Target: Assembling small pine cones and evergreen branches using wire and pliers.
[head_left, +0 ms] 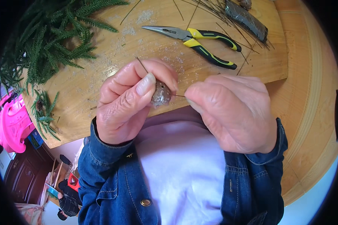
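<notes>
Hands meet at frame centre: left hand [129,101] pinching a small brown cone [161,94], right hand [233,110] fingers pressed on thin wire [178,96]. Wire could likely slip, prick skin or crack the cone.

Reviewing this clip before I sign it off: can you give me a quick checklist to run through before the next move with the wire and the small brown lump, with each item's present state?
1. Left hand grips the small brown lump between thumb and fingers: ok.
2. Thin wire reaches the lump, one end sticking up past the left thumb: ok.
3. Right hand pinches the wire's other end beside the lump: ok.
4. Whether the wire passes right through the lump: cannot tell, fingers hide it.
5. Pliers lie on the wooden board, untouched, beyond both hands: ok.
6. Spare wires lie at the board's far edge: ok.
</notes>
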`<state>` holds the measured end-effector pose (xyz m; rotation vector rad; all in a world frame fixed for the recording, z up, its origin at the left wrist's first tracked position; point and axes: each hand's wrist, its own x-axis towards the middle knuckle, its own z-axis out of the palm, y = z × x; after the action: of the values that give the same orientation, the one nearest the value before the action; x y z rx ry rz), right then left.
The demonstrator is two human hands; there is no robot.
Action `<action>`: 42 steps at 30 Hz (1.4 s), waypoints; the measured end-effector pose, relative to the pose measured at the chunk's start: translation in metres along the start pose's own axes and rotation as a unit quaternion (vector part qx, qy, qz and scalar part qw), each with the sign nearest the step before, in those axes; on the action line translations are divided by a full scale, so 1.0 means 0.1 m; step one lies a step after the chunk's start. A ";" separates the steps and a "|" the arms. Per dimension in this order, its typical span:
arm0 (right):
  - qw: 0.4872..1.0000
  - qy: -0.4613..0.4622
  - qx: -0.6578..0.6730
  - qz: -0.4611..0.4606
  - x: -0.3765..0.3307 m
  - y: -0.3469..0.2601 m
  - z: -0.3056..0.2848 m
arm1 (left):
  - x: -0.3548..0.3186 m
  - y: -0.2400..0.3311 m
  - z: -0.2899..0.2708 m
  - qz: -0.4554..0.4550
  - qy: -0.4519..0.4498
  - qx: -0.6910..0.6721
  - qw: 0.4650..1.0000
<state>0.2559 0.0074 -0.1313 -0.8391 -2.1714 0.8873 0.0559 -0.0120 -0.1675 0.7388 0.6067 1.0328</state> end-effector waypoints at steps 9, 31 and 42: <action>0.992 -0.106 -0.040 0.053 -0.14 -0.04 -0.30 | 0.03 -0.01 0.29 -0.107 0.046 0.202 0.972; 0.973 -0.207 -0.013 0.105 -0.04 -0.09 -0.23 | -0.06 -0.07 0.08 0.189 -0.062 0.614 0.764; 0.934 -0.255 0.166 0.187 0.24 -0.06 -0.32 | -0.12 0.12 -0.01 0.216 -0.073 0.600 0.767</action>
<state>0.2636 0.0331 -0.1012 -0.9401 -2.2069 1.7779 0.0437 -0.0191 -0.1574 2.1598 0.9811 0.8943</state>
